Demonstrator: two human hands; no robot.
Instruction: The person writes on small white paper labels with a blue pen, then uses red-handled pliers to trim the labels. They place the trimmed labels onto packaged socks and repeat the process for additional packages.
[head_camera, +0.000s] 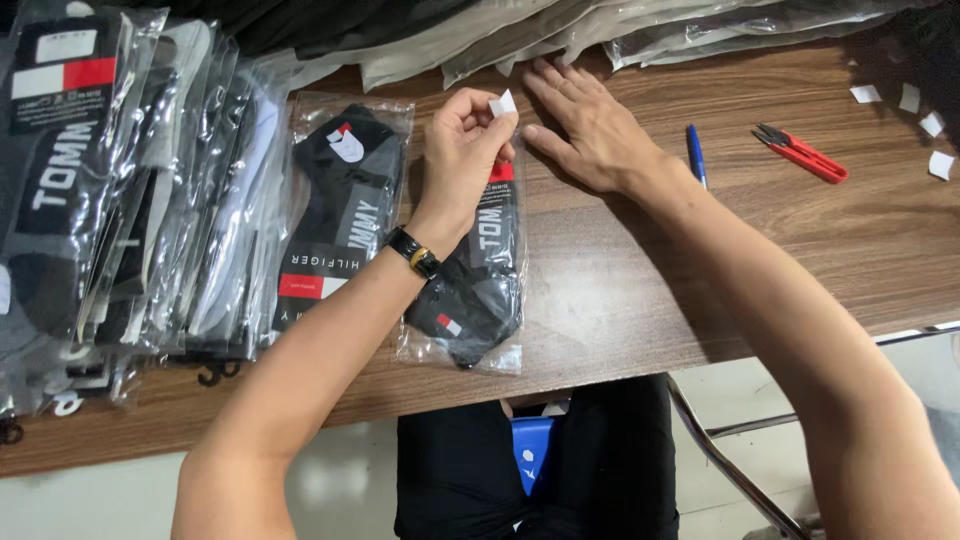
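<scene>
- Far to the left of the grip, a fanned stack of bagged socks (110, 190) is spread over the wooden table (800, 250).
- Just left of the grip, a single packet of dark socks in clear plastic (345, 200) is laid flat.
- A small white sticker (503, 103) is pinched between thumb and fingertips of the left hand (462, 160), fingers closed together on it (a black wristband is worn on that wrist).
- Directly beneath the grip, a second sock packet (470, 300) is seen, partly covered by the left hand.
- Just right of the grip, the right hand (585, 125) is pressed flat on the table, fingers spread, nothing held.
- Further right, a blue pen (696, 152) is noted, then red snips (805, 155).
- Farthest right, loose white paper squares (935, 125) are scattered.
</scene>
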